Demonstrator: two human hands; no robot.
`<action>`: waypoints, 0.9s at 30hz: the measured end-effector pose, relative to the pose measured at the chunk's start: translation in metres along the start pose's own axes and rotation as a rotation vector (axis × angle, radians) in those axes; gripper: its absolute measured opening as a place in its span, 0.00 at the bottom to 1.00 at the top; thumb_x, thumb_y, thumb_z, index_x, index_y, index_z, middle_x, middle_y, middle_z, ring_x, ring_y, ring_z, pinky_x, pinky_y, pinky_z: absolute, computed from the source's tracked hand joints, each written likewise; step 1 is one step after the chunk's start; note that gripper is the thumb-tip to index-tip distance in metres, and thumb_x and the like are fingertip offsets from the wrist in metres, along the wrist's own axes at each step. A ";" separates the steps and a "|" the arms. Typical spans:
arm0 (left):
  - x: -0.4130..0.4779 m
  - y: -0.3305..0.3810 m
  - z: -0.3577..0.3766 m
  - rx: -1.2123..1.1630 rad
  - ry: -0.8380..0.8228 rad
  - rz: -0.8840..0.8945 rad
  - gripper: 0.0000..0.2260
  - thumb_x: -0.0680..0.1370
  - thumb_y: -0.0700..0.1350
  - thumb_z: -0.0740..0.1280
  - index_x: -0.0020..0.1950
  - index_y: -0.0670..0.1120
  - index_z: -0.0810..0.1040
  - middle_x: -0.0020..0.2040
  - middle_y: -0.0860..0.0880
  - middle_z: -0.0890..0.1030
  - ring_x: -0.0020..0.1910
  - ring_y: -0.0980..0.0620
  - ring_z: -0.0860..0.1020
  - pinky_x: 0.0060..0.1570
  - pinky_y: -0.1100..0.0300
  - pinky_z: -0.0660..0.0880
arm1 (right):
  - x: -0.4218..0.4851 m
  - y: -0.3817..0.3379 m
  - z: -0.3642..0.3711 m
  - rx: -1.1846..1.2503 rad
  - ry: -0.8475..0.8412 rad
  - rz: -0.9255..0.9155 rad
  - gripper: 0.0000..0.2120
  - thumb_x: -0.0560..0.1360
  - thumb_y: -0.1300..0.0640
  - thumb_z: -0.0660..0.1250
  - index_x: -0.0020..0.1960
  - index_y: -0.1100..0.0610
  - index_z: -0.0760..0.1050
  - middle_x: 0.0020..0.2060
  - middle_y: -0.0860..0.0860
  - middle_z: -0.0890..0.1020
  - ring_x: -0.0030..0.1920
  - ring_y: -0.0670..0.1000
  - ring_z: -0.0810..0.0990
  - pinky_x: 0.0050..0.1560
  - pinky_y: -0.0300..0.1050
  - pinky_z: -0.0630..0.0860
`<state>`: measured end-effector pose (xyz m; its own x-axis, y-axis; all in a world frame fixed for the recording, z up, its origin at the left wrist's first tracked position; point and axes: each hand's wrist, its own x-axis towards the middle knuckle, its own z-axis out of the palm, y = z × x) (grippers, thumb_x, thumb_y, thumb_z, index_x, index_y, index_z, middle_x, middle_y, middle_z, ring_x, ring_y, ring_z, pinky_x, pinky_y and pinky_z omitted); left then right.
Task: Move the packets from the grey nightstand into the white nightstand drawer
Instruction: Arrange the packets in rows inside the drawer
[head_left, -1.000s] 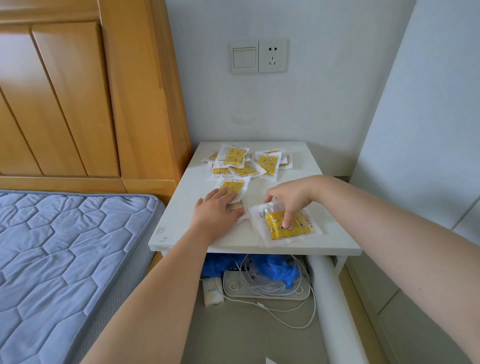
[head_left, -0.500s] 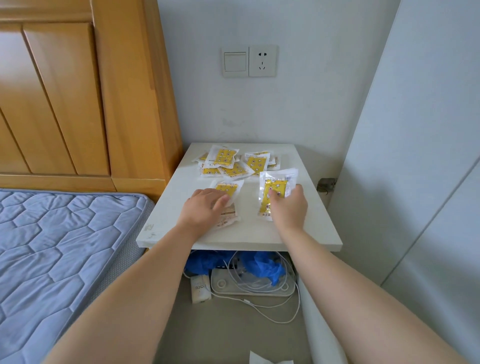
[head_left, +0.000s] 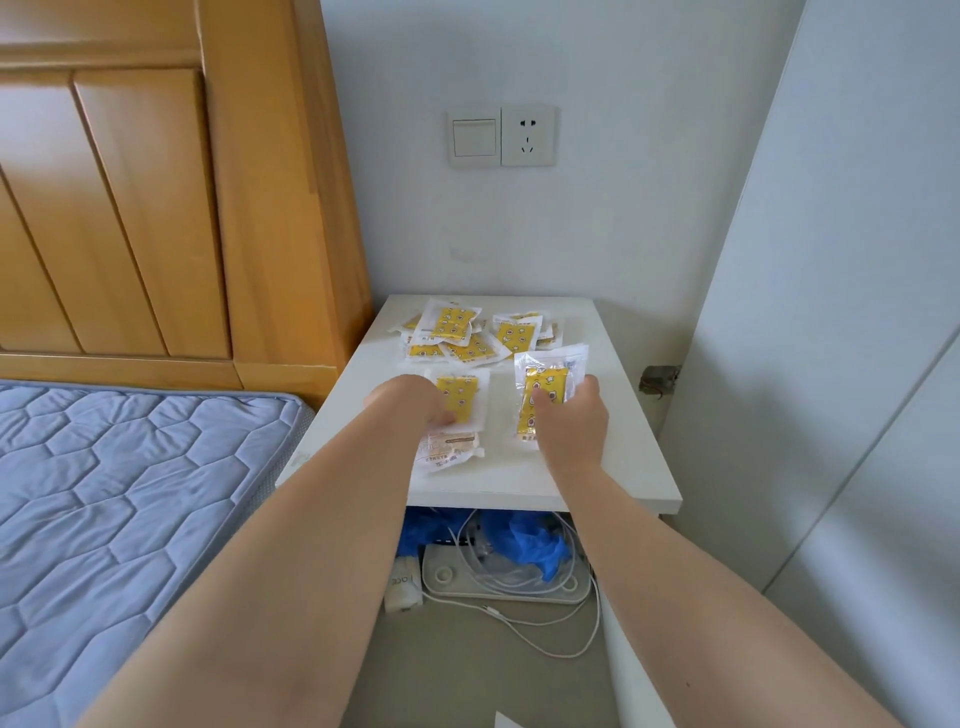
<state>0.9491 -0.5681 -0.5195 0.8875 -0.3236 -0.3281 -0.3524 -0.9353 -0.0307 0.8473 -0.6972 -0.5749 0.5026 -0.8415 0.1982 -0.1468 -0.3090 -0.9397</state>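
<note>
Now left hand (head_left: 415, 404) touching packet (head_left: 466, 391), right hand (head_left: 571, 422) gripping second packet (head_left: 549, 381)

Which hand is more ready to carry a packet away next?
Probably the right. The right hand already pinches a yellow packet in clear wrap, thumb on its front. The left hand only lies over a second yellow packet flat on the white tabletop; no grip shows.

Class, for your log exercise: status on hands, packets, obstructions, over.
Left hand on front packet, grip unclear. Right hand pinches second packet. Pile at back of nightstand. No drawer in view; nothing blocking.
</note>
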 end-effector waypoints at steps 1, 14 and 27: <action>-0.003 0.002 -0.003 0.009 -0.044 0.006 0.26 0.80 0.60 0.56 0.66 0.42 0.74 0.56 0.45 0.79 0.59 0.45 0.77 0.60 0.55 0.72 | 0.000 0.000 0.000 0.004 -0.002 0.002 0.11 0.72 0.56 0.67 0.48 0.60 0.68 0.37 0.53 0.76 0.39 0.54 0.78 0.40 0.48 0.75; -0.004 -0.005 -0.021 -0.797 -0.139 -0.089 0.10 0.80 0.47 0.64 0.44 0.41 0.69 0.38 0.46 0.69 0.37 0.51 0.68 0.40 0.62 0.67 | 0.002 0.002 0.000 0.020 -0.006 -0.001 0.12 0.73 0.55 0.68 0.49 0.59 0.68 0.37 0.50 0.75 0.40 0.53 0.78 0.43 0.50 0.77; -0.051 -0.016 -0.010 -0.112 -0.143 0.096 0.16 0.75 0.54 0.69 0.43 0.42 0.74 0.35 0.48 0.76 0.32 0.52 0.75 0.39 0.61 0.75 | -0.002 -0.003 -0.003 0.011 0.003 -0.003 0.11 0.73 0.56 0.66 0.50 0.59 0.68 0.38 0.51 0.76 0.40 0.54 0.78 0.43 0.51 0.77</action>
<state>0.9124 -0.5384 -0.4924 0.7972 -0.3964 -0.4554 -0.3914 -0.9136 0.1100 0.8440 -0.6961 -0.5721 0.5003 -0.8420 0.2020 -0.1360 -0.3068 -0.9420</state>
